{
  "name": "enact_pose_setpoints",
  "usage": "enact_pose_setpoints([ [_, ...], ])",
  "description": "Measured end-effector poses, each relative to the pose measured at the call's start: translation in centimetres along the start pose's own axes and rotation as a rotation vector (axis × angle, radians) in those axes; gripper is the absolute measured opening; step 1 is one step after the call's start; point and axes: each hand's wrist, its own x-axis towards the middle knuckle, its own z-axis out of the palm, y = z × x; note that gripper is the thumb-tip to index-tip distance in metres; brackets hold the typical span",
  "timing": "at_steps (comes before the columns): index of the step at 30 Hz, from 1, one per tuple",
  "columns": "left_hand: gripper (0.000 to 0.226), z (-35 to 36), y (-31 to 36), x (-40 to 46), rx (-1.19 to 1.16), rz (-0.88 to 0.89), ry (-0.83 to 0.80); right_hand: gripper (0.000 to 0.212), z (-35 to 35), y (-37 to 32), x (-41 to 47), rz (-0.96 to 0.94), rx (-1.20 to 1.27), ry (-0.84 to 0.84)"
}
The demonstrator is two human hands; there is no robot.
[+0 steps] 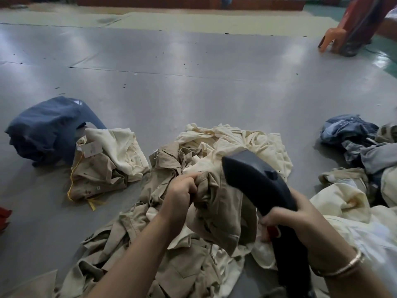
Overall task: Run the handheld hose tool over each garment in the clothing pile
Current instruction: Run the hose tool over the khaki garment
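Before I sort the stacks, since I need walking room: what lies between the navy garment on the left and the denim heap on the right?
In the head view, between the navy garment and denim heap lie a folded khaki-and-cream stack and the central cream-and-khaki pile.

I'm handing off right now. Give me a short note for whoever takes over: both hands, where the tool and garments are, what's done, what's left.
Left hand: grips a bunched fold of the khaki garment, lifted over the central pile.
Right hand: fingers curled round the handle of the dark hose tool, whose head sits against that garment.
Small folded stack with a navy garment lies to the left; a denim and cream heap to the right.
Done: cannot tell which pieces are treated.
Left: finish this garment, then the rest of the pile.
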Motion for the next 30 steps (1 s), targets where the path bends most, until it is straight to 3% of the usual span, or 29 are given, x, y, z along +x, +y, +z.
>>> enact_pose_setpoints([
  [3, 0.014, 0.7, 0.1, -0.4, 0.014, -0.020, -0.016, 0.030, 1.2, 0.4, -0.1, 0.074, -0.049, -0.092],
  [5, 0.016, 0.6, 0.0, -0.3, -0.031, -0.040, -0.028, 0.029, 1.4, 0.8, 0.5, 0.061, -0.048, 0.055],
  [8, 0.035, -0.1, -0.4, 0.0, -0.144, -0.107, -0.059, 0.033, 0.2, 0.8, 0.9, 0.007, -0.002, 0.307],
  [11, 0.048, -0.2, -0.4, 0.3, -0.067, -0.096, -0.105, 0.050, 0.3, 1.0, 0.6, -0.099, 0.025, 0.371],
  [15, 0.011, 0.7, -0.8, 0.2, -0.072, -0.070, -0.186, 0.081, 3.0, 2.2, 1.0, -0.190, -0.101, 0.346],
  [18, 0.012, 0.7, -0.8, -0.4, -0.116, -0.077, -0.301, 0.084, 4.4, 2.7, 1.4, -0.214, -0.130, 0.395],
  [21, 0.014, 0.5, 0.0, -0.8, 0.002, -0.097, -0.383, 0.081, 4.5, 2.4, 1.5, -0.272, -0.113, 0.486],
  [25, 0.020, 0.2, 0.2, -0.7, 0.297, 0.030, -0.108, 0.069, 3.5, 1.6, 1.2, -0.278, -0.078, 0.470],
  [27, 0.026, 0.3, 0.2, -1.0, 0.108, -0.037, -0.014, 0.064, 3.1, 1.3, 1.0, -0.268, -0.060, 0.453],
  [30, 0.022, 1.1, 0.6, -1.6, -0.320, -0.257, -0.086, 0.057, 2.5, 0.9, 1.3, -0.285, -0.032, 0.439],
])
